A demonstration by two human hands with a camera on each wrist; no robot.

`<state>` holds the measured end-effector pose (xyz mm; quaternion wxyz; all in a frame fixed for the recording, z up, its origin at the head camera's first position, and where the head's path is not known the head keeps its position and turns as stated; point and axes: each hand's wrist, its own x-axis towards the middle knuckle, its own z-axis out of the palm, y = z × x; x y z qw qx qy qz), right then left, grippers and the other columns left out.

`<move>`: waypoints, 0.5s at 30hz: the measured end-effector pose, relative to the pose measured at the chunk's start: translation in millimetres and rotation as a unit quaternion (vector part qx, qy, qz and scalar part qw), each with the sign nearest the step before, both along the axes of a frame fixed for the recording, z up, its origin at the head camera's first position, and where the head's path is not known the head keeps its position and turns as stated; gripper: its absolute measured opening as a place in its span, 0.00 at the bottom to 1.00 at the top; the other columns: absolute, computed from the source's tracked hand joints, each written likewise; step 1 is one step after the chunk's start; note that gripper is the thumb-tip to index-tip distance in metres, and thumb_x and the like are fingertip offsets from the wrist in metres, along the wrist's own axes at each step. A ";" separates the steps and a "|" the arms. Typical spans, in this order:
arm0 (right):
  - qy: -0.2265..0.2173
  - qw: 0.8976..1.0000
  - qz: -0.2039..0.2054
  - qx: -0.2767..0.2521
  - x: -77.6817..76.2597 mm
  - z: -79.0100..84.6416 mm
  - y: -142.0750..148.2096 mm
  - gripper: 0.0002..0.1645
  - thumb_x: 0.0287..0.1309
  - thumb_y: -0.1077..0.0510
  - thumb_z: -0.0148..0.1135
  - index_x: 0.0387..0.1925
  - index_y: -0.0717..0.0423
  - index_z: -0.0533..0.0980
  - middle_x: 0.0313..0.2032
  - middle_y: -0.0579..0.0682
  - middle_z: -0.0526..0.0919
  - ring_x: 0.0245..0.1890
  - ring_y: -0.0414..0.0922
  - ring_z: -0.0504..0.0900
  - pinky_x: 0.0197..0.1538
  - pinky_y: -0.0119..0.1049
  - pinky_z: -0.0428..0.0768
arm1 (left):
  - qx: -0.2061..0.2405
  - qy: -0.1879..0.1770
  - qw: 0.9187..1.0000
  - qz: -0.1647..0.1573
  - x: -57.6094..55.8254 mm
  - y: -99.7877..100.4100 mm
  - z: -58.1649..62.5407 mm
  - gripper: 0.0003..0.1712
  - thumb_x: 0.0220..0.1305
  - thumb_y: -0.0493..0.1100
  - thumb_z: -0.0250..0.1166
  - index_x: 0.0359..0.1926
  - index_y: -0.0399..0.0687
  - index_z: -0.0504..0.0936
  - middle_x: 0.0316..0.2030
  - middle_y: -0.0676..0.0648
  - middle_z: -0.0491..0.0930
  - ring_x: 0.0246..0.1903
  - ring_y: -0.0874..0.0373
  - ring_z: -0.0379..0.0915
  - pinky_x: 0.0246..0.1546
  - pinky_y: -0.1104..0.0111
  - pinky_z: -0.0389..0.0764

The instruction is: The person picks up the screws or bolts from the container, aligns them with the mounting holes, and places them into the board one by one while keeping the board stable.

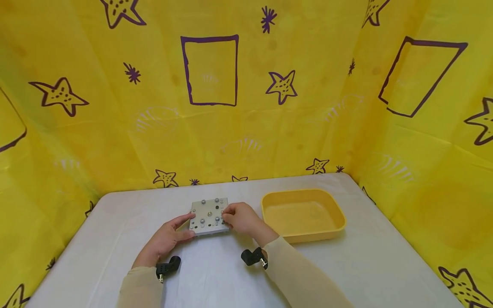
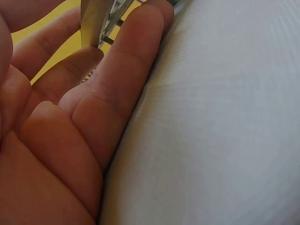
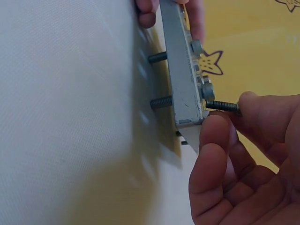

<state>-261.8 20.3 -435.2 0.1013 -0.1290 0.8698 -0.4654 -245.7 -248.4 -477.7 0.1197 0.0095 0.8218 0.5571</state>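
A square metal plate [image 1: 202,209] with several holes and bolt heads is held a little above the table. My left hand [image 1: 165,239] grips its left edge between thumb and fingers; the left wrist view has only a corner of the plate [image 2: 93,21] beyond the fingers. Between the thumb and fingers of my right hand [image 1: 244,220] a dark threaded bolt [image 3: 222,106] is pinched, at the top face near the plate's right edge. The bolt's head is mostly covered by the fingertips. Threaded shanks [image 3: 161,102] of other bolts stick out under the plate.
To the right of the plate, a yellow plastic tray [image 1: 306,236] stands near my right forearm. A white cloth covers the table [image 1: 215,273]. Yellow curtains [image 1: 246,128] with starfish drawings enclose the back and sides.
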 end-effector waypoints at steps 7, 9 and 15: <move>-0.007 1.000 -0.003 0.007 -0.1 -2.5 -1.1 0.05 0.68 0.55 0.63 0.38 0.49 0.84 0.26 0.46 0.80 0.29 0.44 0.76 0.32 0.35 0.74 | -0.005 0.005 1.000 -0.006 -0.9 -0.6 0.4 0.43 0.53 0.50 0.77 0.70 0.54 0.72 0.74 0.40 0.58 0.73 0.37 0.42 0.67 0.35 0.38; -0.011 1.000 -0.003 0.006 -0.4 -3.4 -1.4 0.05 0.68 0.55 0.63 0.39 0.49 0.84 0.26 0.46 0.80 0.29 0.44 0.76 0.31 0.35 0.75 | -0.006 0.005 1.000 -0.006 -0.7 -0.9 0.2 0.43 0.53 0.50 0.77 0.70 0.54 0.73 0.74 0.40 0.58 0.73 0.37 0.42 0.67 0.35 0.38; -0.019 1.000 0.002 0.002 -1.1 -3.9 -2.4 0.06 0.68 0.56 0.63 0.41 0.50 0.84 0.28 0.46 0.80 0.30 0.44 0.77 0.31 0.34 0.75 | -0.007 0.005 1.000 -0.003 -0.4 -1.7 -0.2 0.44 0.52 0.51 0.78 0.70 0.54 0.73 0.74 0.40 0.58 0.73 0.37 0.43 0.67 0.36 0.39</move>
